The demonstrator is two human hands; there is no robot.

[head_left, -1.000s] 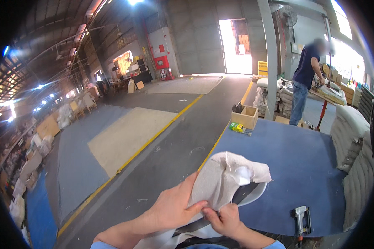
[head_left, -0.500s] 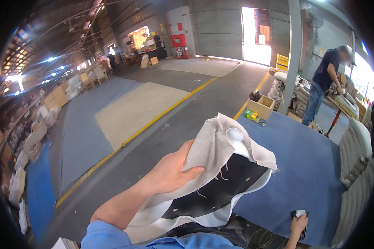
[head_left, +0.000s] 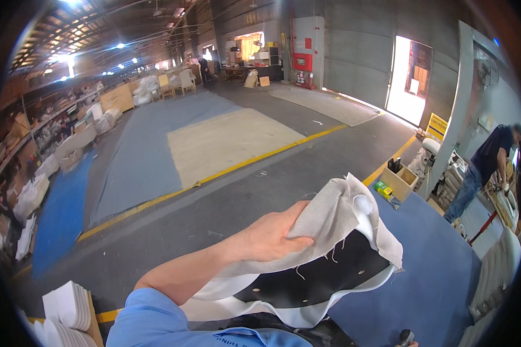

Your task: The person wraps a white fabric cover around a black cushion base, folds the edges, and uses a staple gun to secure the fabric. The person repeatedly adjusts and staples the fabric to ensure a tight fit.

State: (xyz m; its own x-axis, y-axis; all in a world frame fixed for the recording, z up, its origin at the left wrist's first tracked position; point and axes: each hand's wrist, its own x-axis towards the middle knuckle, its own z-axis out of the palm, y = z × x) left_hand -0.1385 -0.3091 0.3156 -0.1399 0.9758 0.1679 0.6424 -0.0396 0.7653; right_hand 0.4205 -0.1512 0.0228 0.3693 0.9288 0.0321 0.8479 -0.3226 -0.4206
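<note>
My left hand (head_left: 275, 236) pinches the beige fabric (head_left: 336, 211) that wraps over the end of an upholstery panel, with thumb in front and fingers behind. The panel has a black backing board (head_left: 324, 272) with a few small holes and soft white padding (head_left: 312, 315) showing around its edge. Loose threads hang from the fabric's frayed edge. The panel is tilted up in front of my body, beside the blue-covered table (head_left: 428, 248). At the lower edge my right hand (head_left: 413, 344) is mostly cut off, closed on a dark tool with a rounded end (head_left: 407, 336).
A wooden box (head_left: 400, 182) and a green-yellow carton (head_left: 382, 189) sit at the table's far corner. Stacked pale cushions (head_left: 492, 283) line its right side. White padded pieces (head_left: 69, 306) stand at lower left. Another person (head_left: 483, 165) works at a bench on the far right.
The view has turned left, so the surroundings sit further right. My left hand still grips the fabric. My right hand with the dark tool has moved lower, almost out of the picture.
</note>
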